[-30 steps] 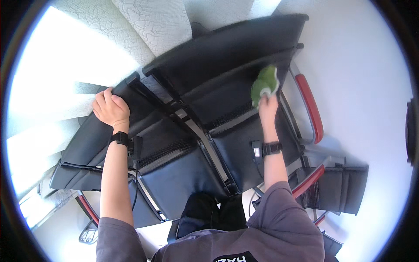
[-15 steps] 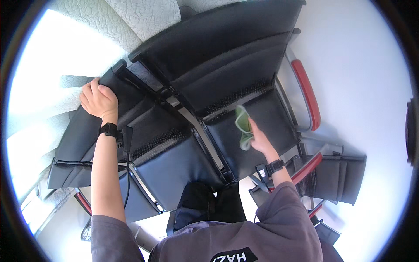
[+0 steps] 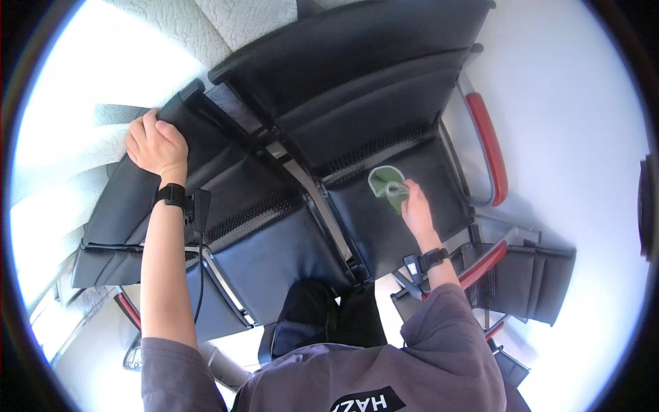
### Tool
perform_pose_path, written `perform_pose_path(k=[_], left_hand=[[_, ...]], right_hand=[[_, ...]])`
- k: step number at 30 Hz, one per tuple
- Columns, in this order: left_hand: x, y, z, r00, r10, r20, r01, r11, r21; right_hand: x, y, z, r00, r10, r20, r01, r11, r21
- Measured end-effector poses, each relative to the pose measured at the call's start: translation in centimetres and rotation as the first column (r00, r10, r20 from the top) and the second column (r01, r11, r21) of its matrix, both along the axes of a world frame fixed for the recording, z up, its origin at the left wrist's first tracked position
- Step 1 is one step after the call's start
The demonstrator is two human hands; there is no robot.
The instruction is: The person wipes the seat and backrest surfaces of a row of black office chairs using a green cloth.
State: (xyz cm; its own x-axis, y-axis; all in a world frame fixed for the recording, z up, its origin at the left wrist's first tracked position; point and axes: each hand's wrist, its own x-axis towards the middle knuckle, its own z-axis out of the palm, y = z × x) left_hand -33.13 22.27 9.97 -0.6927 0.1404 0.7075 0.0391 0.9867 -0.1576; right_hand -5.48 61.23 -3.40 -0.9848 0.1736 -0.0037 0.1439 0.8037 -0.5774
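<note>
My right hand (image 3: 417,207) pinches a green cloth (image 3: 386,181) with a pale edge over the black seat (image 3: 364,223) of the right-hand chair. The cloth is bunched near my fingers, with one rounded flap spread toward the backrest; whether it touches the seat I cannot tell. At the far left my left hand (image 3: 157,147) grips the top edge of the neighbouring chair's black backrest (image 3: 206,147), its fingers curled over the rim. Dark bands with small black devices circle both wrists.
Joined black chairs run across the view, with metal gaps between them. A red armrest (image 3: 487,150) rises at the right by the white wall (image 3: 570,123). Another black chair (image 3: 532,281) stands lower right. Pale textured curtains (image 3: 165,41) hang behind the backrests. A black cable (image 3: 200,288) dangles beside my left forearm.
The cloth has changed shape, its flap now spread flatter and rounder. My right hand has shifted slightly to the right and turned more upright. My left hand keeps its hold on the backrest.
</note>
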Motion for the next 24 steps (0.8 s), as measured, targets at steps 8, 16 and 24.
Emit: perform_pose_path(k=[8, 16, 24], left_hand=[[0.1, 0.0, 0.1, 1.0, 0.002, -0.004, -0.002, 1.0, -0.006], [0.1, 0.5, 0.1, 1.0, -0.011, -0.008, 0.011, 1.0, 0.01], [0.4, 0.0, 1.1, 0.995, 0.07, 0.078, -0.061, 0.991, -0.117]], right_hand=[[-0.2, -0.7, -1.2, 0.989, -0.094, 0.116, 0.105, 0.99, -0.098], [2.3, -0.2, -2.3, 0.774, -0.3, 0.557, 0.608, 0.594, -0.526], [5.4, -3.5, 10.3, 0.704, -0.236, 0.67, 0.682, -0.037, -0.73]])
